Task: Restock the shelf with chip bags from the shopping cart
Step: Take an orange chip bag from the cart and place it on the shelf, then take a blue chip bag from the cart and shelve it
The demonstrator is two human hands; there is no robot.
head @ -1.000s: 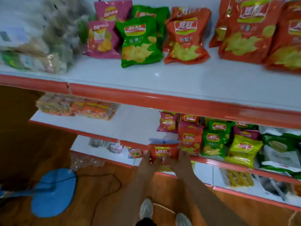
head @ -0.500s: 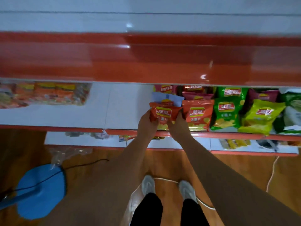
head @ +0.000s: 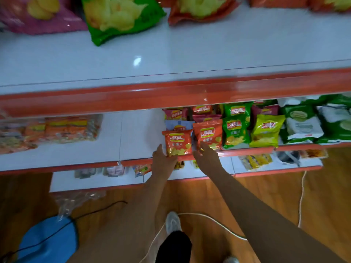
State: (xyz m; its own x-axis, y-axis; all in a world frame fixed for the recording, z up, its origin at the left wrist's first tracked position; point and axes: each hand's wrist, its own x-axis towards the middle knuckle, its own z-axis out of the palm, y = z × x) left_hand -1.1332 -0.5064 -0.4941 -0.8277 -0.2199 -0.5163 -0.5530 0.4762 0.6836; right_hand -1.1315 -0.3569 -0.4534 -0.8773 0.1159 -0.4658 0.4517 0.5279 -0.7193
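A small orange chip bag (head: 177,142) stands upright at the front of the middle shelf (head: 136,133), in front of a pale blue bag (head: 178,125). My left hand (head: 163,161) touches its lower left corner with relaxed fingers. My right hand (head: 206,156) is spread open just right of that bag, below a second orange bag (head: 208,132). To the right runs a row of green (head: 235,130), yellow-green (head: 266,130) and pink bags. No shopping cart is in view.
The top shelf (head: 171,59) juts out overhead with large chip bags, one green (head: 117,16). Wrapped snack packs (head: 57,130) lie on the middle shelf's left. A blue round base (head: 47,242), a black cable and a white cord (head: 209,219) lie on the wooden floor.
Both hands carried the orange bag up onto the middle shelf and set it beside the other orange bag. Their grip has since loosened and the right hand has come off it.
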